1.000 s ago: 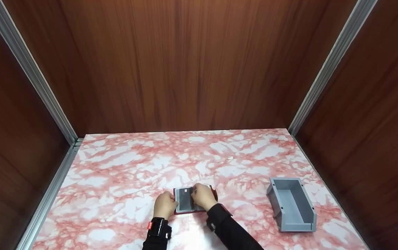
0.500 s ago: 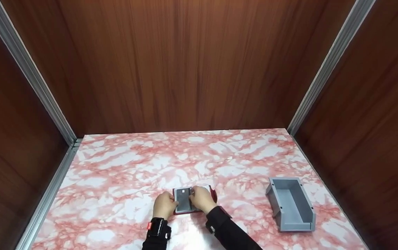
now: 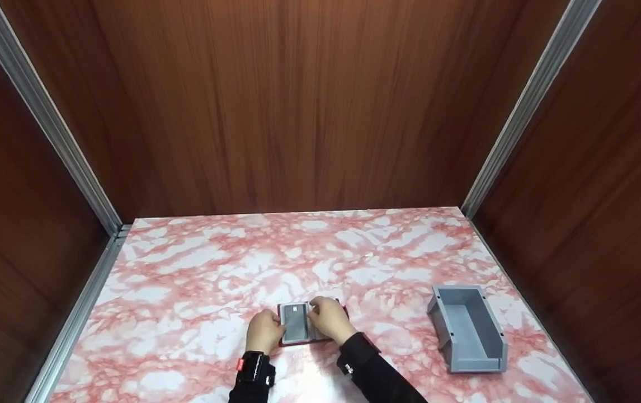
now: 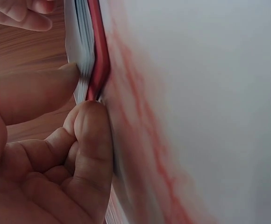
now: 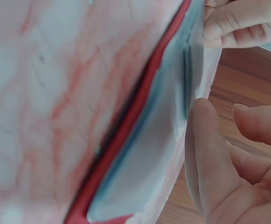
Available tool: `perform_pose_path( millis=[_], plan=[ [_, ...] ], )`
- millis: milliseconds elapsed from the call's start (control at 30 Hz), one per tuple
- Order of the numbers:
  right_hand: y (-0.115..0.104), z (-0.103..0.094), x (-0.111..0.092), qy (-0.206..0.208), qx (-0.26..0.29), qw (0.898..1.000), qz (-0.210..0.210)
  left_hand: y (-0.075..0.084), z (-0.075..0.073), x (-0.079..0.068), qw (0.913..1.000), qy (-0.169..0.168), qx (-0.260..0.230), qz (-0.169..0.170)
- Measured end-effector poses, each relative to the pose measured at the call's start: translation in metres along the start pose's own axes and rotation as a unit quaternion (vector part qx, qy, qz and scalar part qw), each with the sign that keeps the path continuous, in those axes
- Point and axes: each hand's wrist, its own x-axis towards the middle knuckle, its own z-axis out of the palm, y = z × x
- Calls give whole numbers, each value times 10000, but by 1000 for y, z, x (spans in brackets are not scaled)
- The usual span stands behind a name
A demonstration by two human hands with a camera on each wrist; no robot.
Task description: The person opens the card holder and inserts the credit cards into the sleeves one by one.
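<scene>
An opened card holder (image 3: 310,336) with a red cover (image 4: 99,46) and several clear sleeves lies on the table. A grey card (image 3: 296,323) with a small pale chip square shows in its left-hand page. My left hand (image 3: 264,331) pinches the holder's left edge, thumb on the sleeves and curled fingers at the cover. Over the fold is my right hand (image 3: 330,319), covering much of the right page. In the right wrist view its index fingertip meets the edge of the sleeves (image 5: 149,163), while the thumb stands apart with nothing between them.
A grey open-front plastic bin (image 3: 469,330) stands on the right side of the pink-and-white marbled table (image 3: 214,268). Brown wood-grain panels (image 3: 287,112) with metal corner rails (image 3: 522,112) enclose the back and both sides.
My right fingers have moved slightly right, off the card's right edge toward the fold. The left hand keeps its pinch on the holder's left edge.
</scene>
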Motion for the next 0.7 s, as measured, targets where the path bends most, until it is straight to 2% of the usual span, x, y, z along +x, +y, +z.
perform_pose_path(
  millis=[233,367,700],
  plan=[
    [1,-13,0,16,187,9998,14,1,-1,0,10000,3,-30,-40],
    [4,-19,0,191,177,9996,-46,1,-1,0,10000,-29,-4,-88],
    [14,-33,-2,626,-429,9970,-135,0,-1,0,10000,9,-8,77]
  ],
)
